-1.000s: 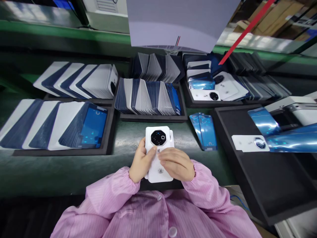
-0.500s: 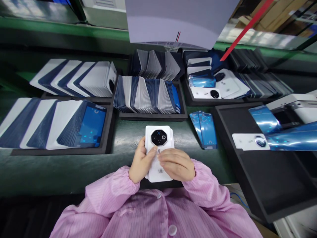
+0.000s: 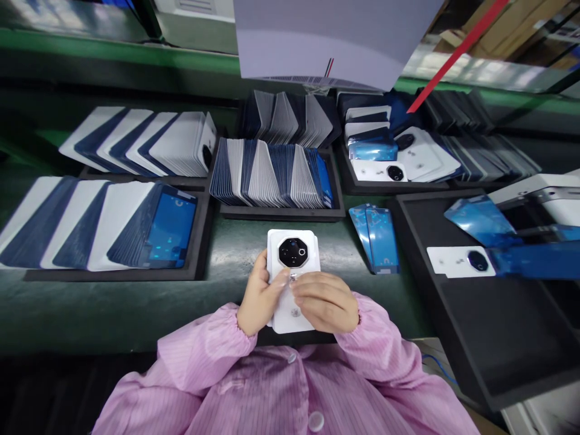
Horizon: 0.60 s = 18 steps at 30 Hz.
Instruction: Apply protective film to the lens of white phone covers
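Note:
Low in the middle of the head view is a small stack of white phone-back sheets (image 3: 283,321), printed with a black octagonal camera shape near the top. My left hand (image 3: 259,299) wraps its left edge, thumb lying on the top sheet. From the right, my right hand (image 3: 327,302) closes over the same stack, its fingertips meeting near my left thumb at the middle. Part of the stack's right side is hidden under those fingers. Two blue film sheets (image 3: 381,238) lie overlapping on the bench to the right of the stack.
Dark trays (image 3: 276,212) with fanned white and navy sheets stand along the back and left. At right, a black tray (image 3: 512,338) bears a white phone-back sheet (image 3: 460,261) and blurred blue film (image 3: 480,220). A large pale panel (image 3: 335,42) hangs above the back row.
Both hands keep nearly the same hold on the stack. At the right tray the blue film has shifted and is smeared by motion. The whole view has moved slightly.

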Each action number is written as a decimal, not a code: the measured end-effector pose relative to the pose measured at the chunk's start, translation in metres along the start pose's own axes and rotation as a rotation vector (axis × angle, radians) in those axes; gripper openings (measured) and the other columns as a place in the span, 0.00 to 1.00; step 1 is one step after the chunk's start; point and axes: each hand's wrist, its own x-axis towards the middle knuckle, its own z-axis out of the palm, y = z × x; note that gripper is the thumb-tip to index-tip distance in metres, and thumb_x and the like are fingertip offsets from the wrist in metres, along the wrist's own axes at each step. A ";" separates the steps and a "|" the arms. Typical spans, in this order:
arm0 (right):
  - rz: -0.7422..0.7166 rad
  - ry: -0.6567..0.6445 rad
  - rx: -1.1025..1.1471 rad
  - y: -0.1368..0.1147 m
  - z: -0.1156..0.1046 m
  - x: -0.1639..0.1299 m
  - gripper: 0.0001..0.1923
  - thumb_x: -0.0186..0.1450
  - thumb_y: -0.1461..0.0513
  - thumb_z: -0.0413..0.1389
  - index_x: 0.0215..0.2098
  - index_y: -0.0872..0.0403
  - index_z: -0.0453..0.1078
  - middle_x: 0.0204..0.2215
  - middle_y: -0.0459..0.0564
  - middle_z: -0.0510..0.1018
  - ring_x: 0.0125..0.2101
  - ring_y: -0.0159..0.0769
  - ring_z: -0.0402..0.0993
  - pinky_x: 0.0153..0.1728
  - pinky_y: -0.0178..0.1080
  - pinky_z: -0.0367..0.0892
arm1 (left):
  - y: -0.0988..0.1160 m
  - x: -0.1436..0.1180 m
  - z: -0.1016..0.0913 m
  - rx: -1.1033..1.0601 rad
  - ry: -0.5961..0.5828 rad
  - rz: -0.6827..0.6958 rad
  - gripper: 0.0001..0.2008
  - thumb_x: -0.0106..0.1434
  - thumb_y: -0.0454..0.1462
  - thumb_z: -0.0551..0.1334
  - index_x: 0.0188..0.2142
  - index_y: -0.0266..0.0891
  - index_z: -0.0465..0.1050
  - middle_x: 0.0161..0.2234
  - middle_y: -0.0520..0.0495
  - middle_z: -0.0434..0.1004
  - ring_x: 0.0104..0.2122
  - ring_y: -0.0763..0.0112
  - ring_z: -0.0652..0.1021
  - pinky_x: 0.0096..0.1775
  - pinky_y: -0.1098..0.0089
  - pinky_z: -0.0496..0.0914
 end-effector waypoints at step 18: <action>0.025 0.004 -0.051 0.001 0.002 -0.007 0.12 0.61 0.70 0.55 0.42 0.54 0.70 0.32 0.50 0.81 0.39 0.36 0.80 0.45 0.42 0.75 | 0.005 -0.001 0.000 0.058 0.025 -0.005 0.20 0.59 0.39 0.64 0.50 0.40 0.64 0.44 0.46 0.77 0.43 0.65 0.77 0.45 0.65 0.71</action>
